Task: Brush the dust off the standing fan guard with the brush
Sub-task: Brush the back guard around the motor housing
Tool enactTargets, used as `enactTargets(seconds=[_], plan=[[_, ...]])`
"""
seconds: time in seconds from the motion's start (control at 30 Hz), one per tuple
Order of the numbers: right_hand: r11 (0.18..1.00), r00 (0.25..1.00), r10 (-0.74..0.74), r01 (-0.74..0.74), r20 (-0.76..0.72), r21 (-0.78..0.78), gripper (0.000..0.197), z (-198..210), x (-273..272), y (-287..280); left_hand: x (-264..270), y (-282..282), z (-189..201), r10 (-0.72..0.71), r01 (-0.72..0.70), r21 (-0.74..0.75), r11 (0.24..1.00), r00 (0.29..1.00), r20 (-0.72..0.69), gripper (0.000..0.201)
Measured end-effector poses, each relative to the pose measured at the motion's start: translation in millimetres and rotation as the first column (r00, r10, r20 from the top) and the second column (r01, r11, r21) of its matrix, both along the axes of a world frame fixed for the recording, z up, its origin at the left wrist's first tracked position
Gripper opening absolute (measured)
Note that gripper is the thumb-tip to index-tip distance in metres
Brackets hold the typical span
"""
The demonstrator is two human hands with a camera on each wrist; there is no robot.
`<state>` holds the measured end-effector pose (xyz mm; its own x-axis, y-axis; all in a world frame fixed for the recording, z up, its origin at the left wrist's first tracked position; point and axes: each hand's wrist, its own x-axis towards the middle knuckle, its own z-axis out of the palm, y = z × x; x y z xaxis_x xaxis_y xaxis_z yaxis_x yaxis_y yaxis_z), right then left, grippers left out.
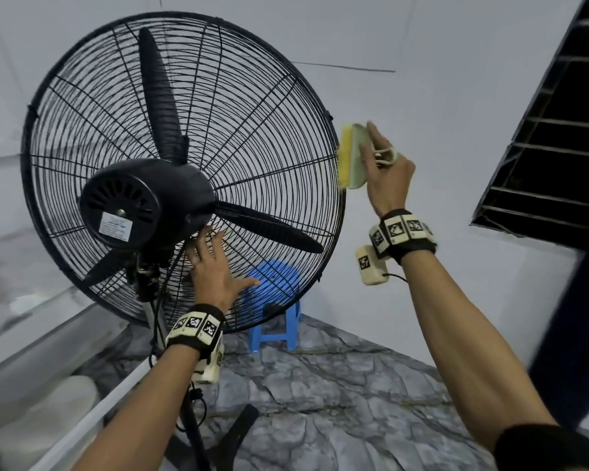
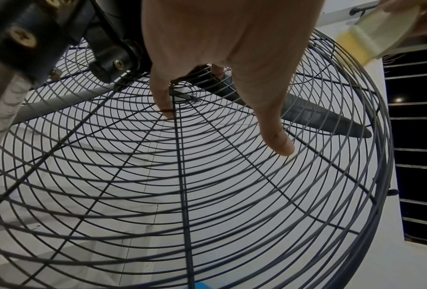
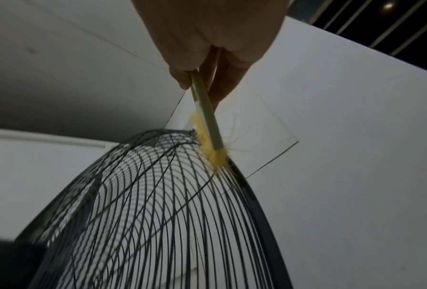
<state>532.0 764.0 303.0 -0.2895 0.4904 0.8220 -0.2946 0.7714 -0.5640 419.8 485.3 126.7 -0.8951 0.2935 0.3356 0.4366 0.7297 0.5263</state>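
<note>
From the head camera we see the black wire fan guard (image 1: pixel 269 137) from its rear side, with the motor housing (image 1: pixel 140 202) and three dark blades (image 1: pixel 160 96) inside the cage. Our right hand (image 1: pixel 386 171) grasps the brush (image 1: pixel 352 156), fingers through its pale looped handle, and the yellow bristles (image 1: pixel 344 154) meet the right rim of the guard. Our left hand (image 1: pixel 215 266) lies with fingers spread and straight against the lower wires just beside the motor housing, gripping nothing. Through the wires a blue plastic stool (image 1: pixel 276 321) stands on the grey stone-patterned floor (image 1: pixel 337 385), and a dark barred window (image 1: pixel 558 130) sits at the right. In the left wrist view, the left hand (image 2: pixel 227 58) presses flat on the guard (image 2: pixel 182 195), its thumb (image 2: pixel 276 136) stretched out over the wires; one blade (image 2: pixel 319 117) shows behind the mesh, and the brush (image 2: pixel 380 33) touches the rim at the upper right. In the right wrist view, the right hand (image 3: pixel 212 39) pinches the edge-on brush (image 3: pixel 205 109), whose yellow bristles (image 3: pixel 207 144) splay against the outer rim of the guard (image 3: pixel 158 215) in front of the white wall (image 3: pixel 343 156).
</note>
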Motion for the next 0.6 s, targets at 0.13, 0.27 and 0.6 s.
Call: enactTargets(seconds=[0.13, 0.27, 0.6], plan=[[0.983, 0.982, -0.148, 0.133, 0.116, 0.127, 0.035, -44.6, -2.0, -12.0, 3.6, 0.3, 2.7, 0.010, -0.010, -0.002, 1.000, 1.000, -0.006, 0.134], [0.977, 0.919, -0.195, 0.152, 0.342, 0.150, 0.031, -58.3, 8.2, -16.3, 0.3, -2.0, 7.8, 0.031, -0.030, -0.017, 0.999, 0.999, 0.015, 0.134], [0.967, 0.921, -0.256, 0.246, 0.295, 0.072, 0.029, -42.5, 10.2, -39.7, 12.2, 3.3, 6.7, 0.035, -0.034, -0.054, 0.998, 0.999, 0.016, 0.136]])
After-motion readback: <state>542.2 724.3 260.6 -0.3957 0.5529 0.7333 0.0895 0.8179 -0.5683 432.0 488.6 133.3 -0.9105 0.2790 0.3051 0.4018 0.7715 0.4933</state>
